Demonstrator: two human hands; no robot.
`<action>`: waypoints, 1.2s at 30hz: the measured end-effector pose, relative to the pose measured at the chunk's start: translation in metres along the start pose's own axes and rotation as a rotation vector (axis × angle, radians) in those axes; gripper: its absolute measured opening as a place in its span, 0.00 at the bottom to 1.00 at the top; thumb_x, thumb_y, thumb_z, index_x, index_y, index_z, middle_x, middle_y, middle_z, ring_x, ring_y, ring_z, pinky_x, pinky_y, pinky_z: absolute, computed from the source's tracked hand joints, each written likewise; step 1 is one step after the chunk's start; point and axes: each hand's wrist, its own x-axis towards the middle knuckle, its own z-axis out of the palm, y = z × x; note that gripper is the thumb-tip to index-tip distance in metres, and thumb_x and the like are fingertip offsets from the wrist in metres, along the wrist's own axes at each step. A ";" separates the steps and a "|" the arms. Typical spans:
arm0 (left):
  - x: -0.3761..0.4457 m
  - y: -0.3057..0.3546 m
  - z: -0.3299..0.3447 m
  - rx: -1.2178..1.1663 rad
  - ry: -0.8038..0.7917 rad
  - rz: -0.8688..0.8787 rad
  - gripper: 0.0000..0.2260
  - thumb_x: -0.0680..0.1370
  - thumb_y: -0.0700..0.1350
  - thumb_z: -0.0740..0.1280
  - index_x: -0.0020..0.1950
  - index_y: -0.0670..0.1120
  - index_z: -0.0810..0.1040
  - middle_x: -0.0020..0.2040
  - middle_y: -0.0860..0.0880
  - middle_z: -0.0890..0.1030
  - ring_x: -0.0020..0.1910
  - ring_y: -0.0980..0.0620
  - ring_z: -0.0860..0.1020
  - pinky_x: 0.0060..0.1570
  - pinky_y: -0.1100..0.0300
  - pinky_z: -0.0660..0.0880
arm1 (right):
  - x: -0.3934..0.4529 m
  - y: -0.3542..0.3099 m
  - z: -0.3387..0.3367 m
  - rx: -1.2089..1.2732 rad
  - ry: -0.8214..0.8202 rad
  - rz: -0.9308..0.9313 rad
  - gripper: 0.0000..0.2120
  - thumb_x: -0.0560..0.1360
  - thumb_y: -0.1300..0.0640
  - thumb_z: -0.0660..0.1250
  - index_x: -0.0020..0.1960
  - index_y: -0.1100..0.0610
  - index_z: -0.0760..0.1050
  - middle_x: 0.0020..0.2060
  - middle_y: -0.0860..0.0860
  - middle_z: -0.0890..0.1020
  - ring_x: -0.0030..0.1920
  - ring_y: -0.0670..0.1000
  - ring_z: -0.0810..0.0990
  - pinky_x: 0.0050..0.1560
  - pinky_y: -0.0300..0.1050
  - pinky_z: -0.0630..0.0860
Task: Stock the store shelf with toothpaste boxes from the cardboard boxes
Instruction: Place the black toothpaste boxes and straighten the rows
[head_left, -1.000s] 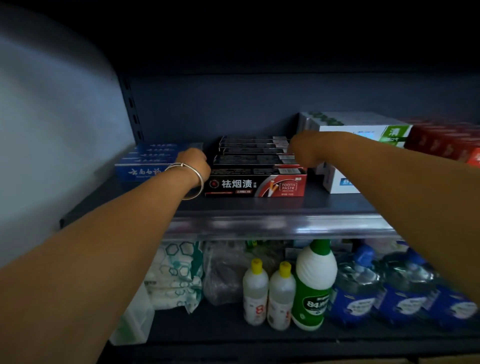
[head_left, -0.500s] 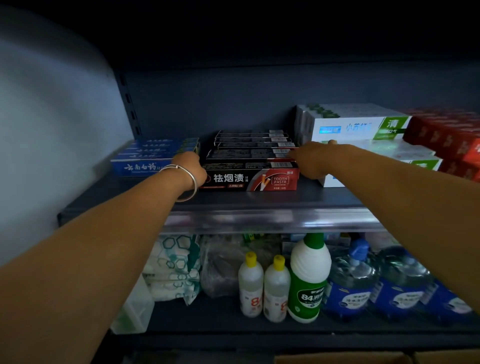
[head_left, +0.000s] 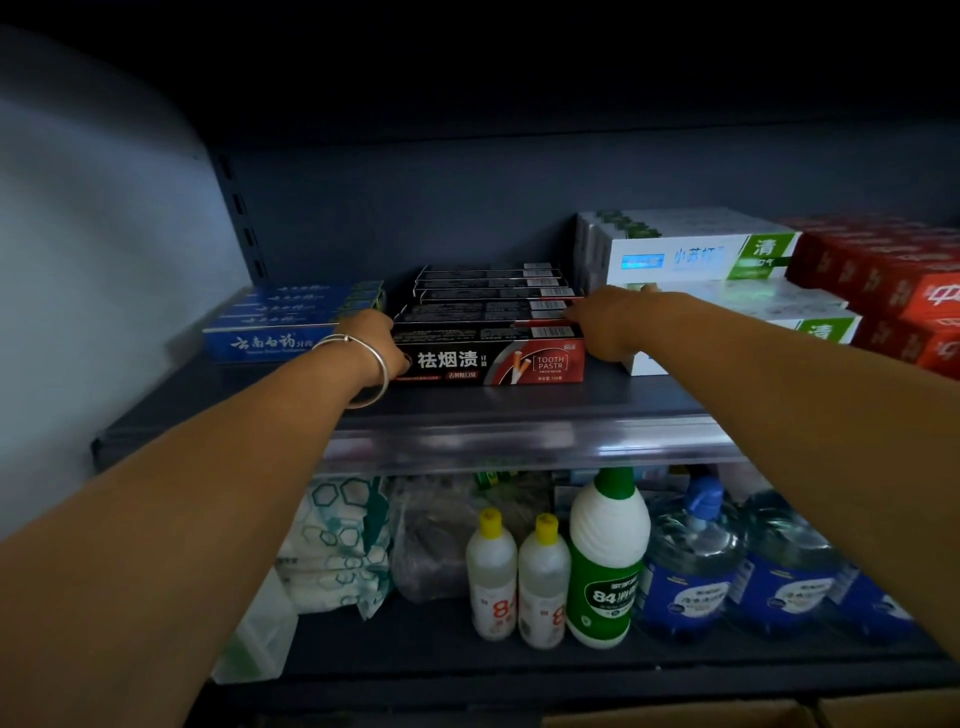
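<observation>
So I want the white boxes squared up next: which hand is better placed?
Probably the right hand: it rests between the black boxes and the white boxes. The left hand sits at the black boxes' far end.

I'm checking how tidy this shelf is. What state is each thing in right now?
left hand, pressed against the left end of the black boxes
right hand, pressed against their right end
black toothpaste boxes, lying flat in a row front to back
blue toothpaste boxes, flat, untouched
white and green boxes, stacked
red boxes, stacked
bleach bottle, upright, capped
</observation>
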 end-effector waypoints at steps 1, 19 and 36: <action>0.001 0.000 0.000 0.000 0.001 -0.001 0.21 0.75 0.44 0.68 0.66 0.38 0.71 0.64 0.40 0.74 0.62 0.41 0.73 0.59 0.55 0.70 | 0.001 0.000 0.000 0.001 0.003 -0.005 0.21 0.79 0.60 0.58 0.72 0.54 0.64 0.66 0.53 0.71 0.66 0.55 0.69 0.67 0.59 0.62; 0.022 -0.003 0.001 -0.136 -0.083 -0.063 0.16 0.71 0.34 0.66 0.58 0.37 0.73 0.53 0.40 0.75 0.48 0.43 0.74 0.44 0.55 0.73 | 0.000 0.006 -0.008 0.089 0.027 -0.045 0.14 0.81 0.60 0.57 0.65 0.60 0.70 0.60 0.57 0.76 0.57 0.55 0.76 0.56 0.45 0.70; 0.075 0.010 0.003 -0.048 -0.040 -0.022 0.14 0.80 0.35 0.52 0.57 0.29 0.73 0.60 0.31 0.73 0.61 0.38 0.73 0.49 0.54 0.67 | 0.044 0.017 -0.005 -0.014 0.026 0.066 0.27 0.77 0.63 0.61 0.74 0.54 0.61 0.70 0.56 0.66 0.71 0.59 0.62 0.70 0.61 0.57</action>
